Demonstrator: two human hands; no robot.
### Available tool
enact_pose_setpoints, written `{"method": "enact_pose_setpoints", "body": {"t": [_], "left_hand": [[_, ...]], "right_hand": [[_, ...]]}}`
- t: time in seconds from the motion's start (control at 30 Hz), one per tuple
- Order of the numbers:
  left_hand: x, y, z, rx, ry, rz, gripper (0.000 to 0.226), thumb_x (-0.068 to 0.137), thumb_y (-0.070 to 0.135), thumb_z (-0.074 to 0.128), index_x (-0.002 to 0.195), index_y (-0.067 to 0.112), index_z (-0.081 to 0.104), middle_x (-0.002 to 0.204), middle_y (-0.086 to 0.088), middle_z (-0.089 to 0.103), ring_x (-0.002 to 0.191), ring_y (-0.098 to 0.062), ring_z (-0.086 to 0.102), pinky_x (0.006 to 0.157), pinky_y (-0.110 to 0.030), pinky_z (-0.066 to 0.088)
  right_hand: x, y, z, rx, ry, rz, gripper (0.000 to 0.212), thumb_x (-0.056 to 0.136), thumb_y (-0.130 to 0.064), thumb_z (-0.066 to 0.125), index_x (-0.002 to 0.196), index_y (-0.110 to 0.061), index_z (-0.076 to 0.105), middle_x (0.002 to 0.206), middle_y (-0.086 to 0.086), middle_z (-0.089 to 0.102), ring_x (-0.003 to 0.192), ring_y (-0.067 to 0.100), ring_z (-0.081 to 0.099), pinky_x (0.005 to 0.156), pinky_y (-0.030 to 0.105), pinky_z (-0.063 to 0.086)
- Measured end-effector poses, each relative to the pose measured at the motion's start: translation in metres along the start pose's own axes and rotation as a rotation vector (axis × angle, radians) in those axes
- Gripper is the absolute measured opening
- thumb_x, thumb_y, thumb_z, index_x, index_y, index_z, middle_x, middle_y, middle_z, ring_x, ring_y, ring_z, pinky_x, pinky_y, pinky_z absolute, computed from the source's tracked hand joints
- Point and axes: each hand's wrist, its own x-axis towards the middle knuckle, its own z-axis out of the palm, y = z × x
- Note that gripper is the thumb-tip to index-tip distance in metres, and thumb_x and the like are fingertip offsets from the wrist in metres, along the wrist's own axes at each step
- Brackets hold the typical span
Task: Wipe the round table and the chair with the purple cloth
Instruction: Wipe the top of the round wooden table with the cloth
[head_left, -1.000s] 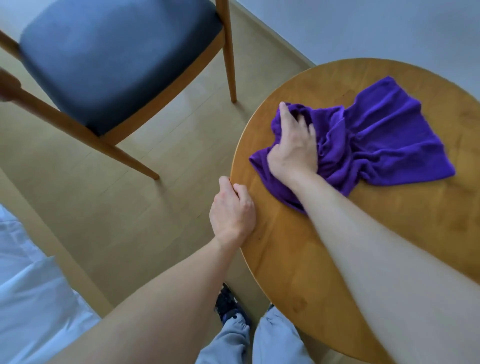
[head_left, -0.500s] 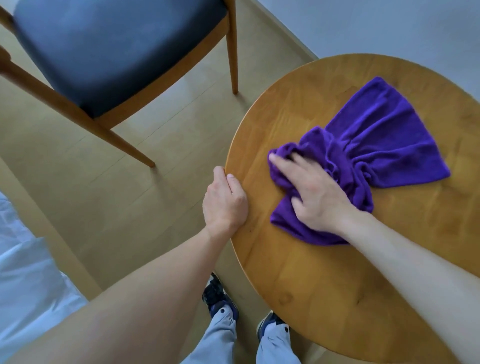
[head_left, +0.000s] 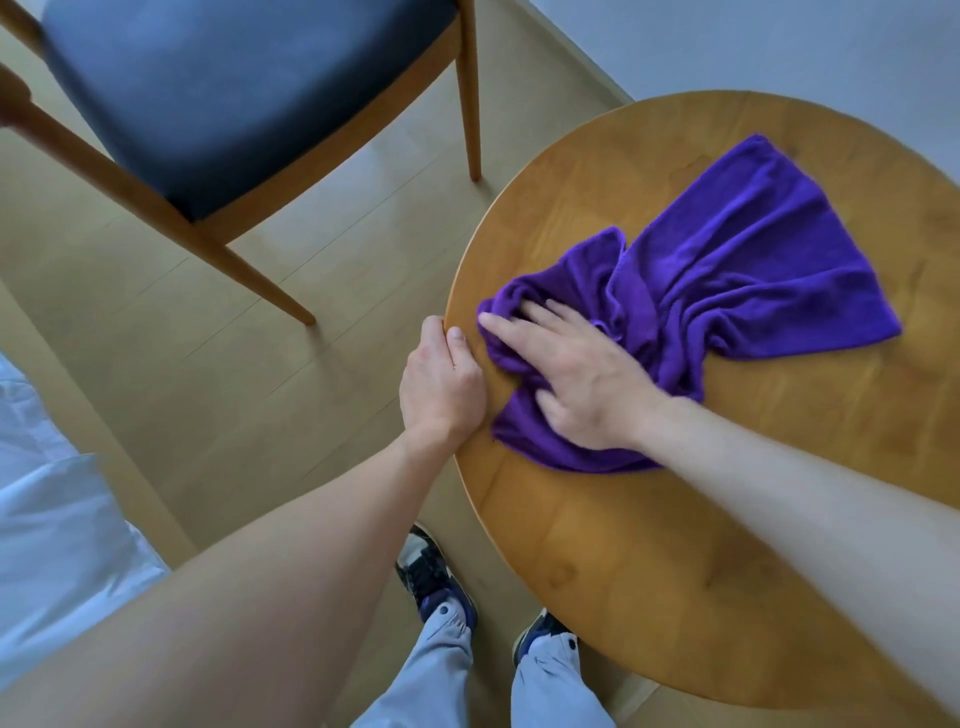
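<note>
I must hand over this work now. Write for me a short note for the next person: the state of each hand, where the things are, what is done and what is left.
Left hand: fingers curled over the near-left edge of the round table, gripping the rim.
Right hand: flat, fingers straight, pressing the purple cloth onto the tabletop near the left edge.
Cloth: bunched under the hand, the rest spread toward the far right of the table.
Chair: stands on the floor to the far left, apart from the table, not touched.
Done: table wiping is under way; how much is covered cannot be told.
Left: finish the table, then wipe the chair.
</note>
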Motion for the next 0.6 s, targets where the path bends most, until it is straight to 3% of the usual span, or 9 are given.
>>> {"method": "enact_pose_setpoints", "body": {"t": [0.07, 0.13, 0.23, 0.3, 0.37, 0.43, 0.5, 0.6], "left_hand": [[0.000, 0.001, 0.000, 0.002, -0.009, -0.014, 0.028, 0.107, 0.031, 0.031, 0.093, 0.012, 0.045, 0.080, -0.003, 0.056, 0.079, -0.032, 0.056, 0.069, -0.043, 0.039], [-0.002, 0.001, 0.000, -0.009, -0.011, -0.035, 0.031, 0.108, 0.034, 0.028, 0.095, 0.012, 0.046, 0.080, -0.001, 0.056, 0.079, -0.029, 0.057, 0.070, -0.043, 0.043], [-0.013, -0.001, 0.001, -0.043, -0.005, -0.105, 0.035, 0.109, 0.039, 0.025, 0.091, 0.014, 0.043, 0.077, 0.003, 0.054, 0.071, -0.019, 0.053, 0.067, -0.040, 0.040], [-0.024, -0.001, 0.002, -0.073, 0.010, -0.153, 0.035, 0.109, 0.039, 0.025, 0.090, 0.014, 0.042, 0.077, 0.002, 0.055, 0.071, -0.022, 0.053, 0.068, -0.041, 0.040], [-0.038, -0.002, 0.003, -0.111, 0.034, -0.195, 0.034, 0.108, 0.038, 0.026, 0.092, 0.014, 0.043, 0.080, -0.003, 0.059, 0.078, -0.031, 0.057, 0.071, -0.044, 0.043], [-0.056, -0.010, 0.005, -0.132, 0.047, -0.221, 0.033, 0.108, 0.036, 0.026, 0.093, 0.013, 0.044, 0.083, -0.007, 0.063, 0.081, -0.036, 0.059, 0.074, -0.048, 0.047], [-0.076, -0.021, 0.008, -0.108, 0.035, -0.221, 0.034, 0.108, 0.038, 0.024, 0.088, 0.016, 0.043, 0.078, -0.001, 0.059, 0.075, -0.032, 0.057, 0.068, -0.045, 0.043], [-0.092, -0.030, 0.011, -0.049, 0.035, -0.212, 0.044, 0.108, 0.044, 0.017, 0.082, 0.020, 0.043, 0.073, 0.007, 0.055, 0.069, -0.022, 0.052, 0.063, -0.039, 0.033]], "right_hand": [[-0.007, 0.024, -0.014, -0.015, -0.004, 0.033, 0.090, 0.073, -0.012, 0.052, 0.160, -0.018, 0.031, 0.158, 0.008, 0.043, 0.149, 0.031, 0.033, 0.126, 0.042, 0.020], [0.004, 0.038, -0.025, 0.015, 0.101, 0.155, 0.087, 0.075, -0.011, 0.049, 0.160, -0.018, 0.030, 0.159, 0.009, 0.041, 0.149, 0.033, 0.032, 0.126, 0.041, 0.020], [0.044, 0.023, -0.021, 0.050, 0.295, 0.436, 0.088, 0.077, -0.008, 0.048, 0.161, -0.016, 0.026, 0.158, 0.010, 0.042, 0.150, 0.033, 0.031, 0.127, 0.043, 0.014], [0.069, -0.002, -0.012, 0.068, 0.334, 0.578, 0.092, 0.076, -0.009, 0.050, 0.162, -0.016, 0.019, 0.161, 0.010, 0.037, 0.152, 0.031, 0.026, 0.128, 0.044, 0.009], [0.079, -0.026, -0.002, 0.078, 0.260, 0.474, 0.095, 0.074, -0.010, 0.050, 0.162, -0.016, 0.016, 0.163, 0.006, 0.033, 0.153, 0.031, 0.023, 0.128, 0.044, 0.005], [0.069, -0.042, 0.007, 0.056, 0.106, 0.214, 0.094, 0.073, -0.013, 0.047, 0.163, -0.015, 0.017, 0.164, 0.004, 0.032, 0.153, 0.030, 0.022, 0.128, 0.043, 0.004], [0.044, -0.046, 0.011, 0.017, -0.025, 0.011, 0.092, 0.076, -0.016, 0.047, 0.163, -0.016, 0.017, 0.163, 0.001, 0.032, 0.153, 0.027, 0.021, 0.128, 0.042, 0.006], [-0.002, -0.032, 0.012, -0.031, -0.164, -0.140, 0.093, 0.078, -0.012, 0.051, 0.163, -0.019, 0.016, 0.164, -0.002, 0.033, 0.154, 0.023, 0.019, 0.128, 0.036, 0.005]]}}
